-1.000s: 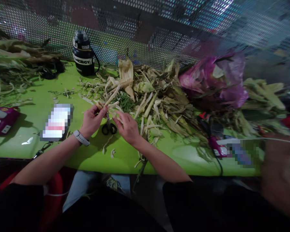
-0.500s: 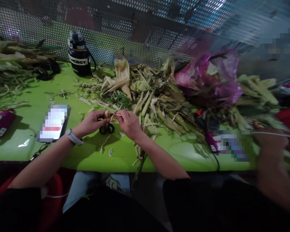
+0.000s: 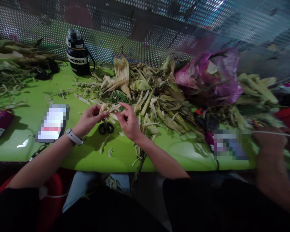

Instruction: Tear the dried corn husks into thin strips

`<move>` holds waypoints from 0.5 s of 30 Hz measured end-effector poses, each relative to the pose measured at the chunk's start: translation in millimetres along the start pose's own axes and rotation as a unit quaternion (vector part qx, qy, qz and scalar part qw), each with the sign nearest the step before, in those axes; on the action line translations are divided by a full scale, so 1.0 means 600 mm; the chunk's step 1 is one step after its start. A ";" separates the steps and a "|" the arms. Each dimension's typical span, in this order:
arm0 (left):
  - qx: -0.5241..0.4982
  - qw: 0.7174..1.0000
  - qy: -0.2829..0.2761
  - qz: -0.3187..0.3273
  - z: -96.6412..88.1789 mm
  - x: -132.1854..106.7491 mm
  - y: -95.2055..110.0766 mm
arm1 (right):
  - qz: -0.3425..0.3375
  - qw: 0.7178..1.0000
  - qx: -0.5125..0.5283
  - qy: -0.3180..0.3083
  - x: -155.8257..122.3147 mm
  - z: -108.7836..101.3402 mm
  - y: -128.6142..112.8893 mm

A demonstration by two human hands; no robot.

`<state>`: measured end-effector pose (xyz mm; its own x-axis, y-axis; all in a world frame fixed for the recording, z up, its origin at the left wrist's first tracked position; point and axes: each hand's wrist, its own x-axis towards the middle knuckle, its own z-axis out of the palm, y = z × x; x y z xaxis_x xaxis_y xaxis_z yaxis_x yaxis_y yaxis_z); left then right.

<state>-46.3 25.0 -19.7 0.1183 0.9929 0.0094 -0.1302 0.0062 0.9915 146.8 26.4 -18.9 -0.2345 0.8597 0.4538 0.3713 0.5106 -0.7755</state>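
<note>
My left hand, with a white watch band on the wrist, pinches a small bundle of pale corn husk that has a rounded knob at its top. Loose husk strips fan from it toward my right hand. That hand's thumb and index finger are apart beside the strips, and its other fingers curl inward. Below the bundle lie scissors with black handles, their blades mostly hidden. Small husk scraps are scattered on the green table.
A heap of dried corn husks spreads behind my hands, near a pink plastic bag. A dark bottle stands by the perforated metal screen. A phone lies left. Another person's arm is at right.
My right thumb and index finger have spread apart and moved slightly off the husk. The bundle in my left hand now shows its knob and strips more plainly.
</note>
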 end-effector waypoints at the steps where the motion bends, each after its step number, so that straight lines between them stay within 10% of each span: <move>1: -0.011 1.000 0.001 -0.013 -0.003 0.002 0.000 | -0.010 1.000 0.017 -0.002 0.001 -0.004 -0.001; 6: -0.061 0.996 -0.005 -0.068 -0.004 0.000 0.012 | -0.080 0.988 0.094 -0.098 0.007 -0.018 -0.001; 10: -0.070 0.994 -0.024 -0.077 0.004 -0.005 0.017 | -0.161 0.984 0.048 -0.056 0.011 -0.015 0.004; 15: -0.035 0.997 -0.027 -0.056 0.010 -0.007 0.005 | -0.064 0.993 0.078 -0.069 0.005 -0.004 0.004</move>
<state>-41.0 20.2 -16.2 0.1886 0.9778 -0.0911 -0.1814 0.1259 0.9753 149.2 30.1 -18.2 -0.3958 0.7725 0.4966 0.1897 0.5979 -0.7788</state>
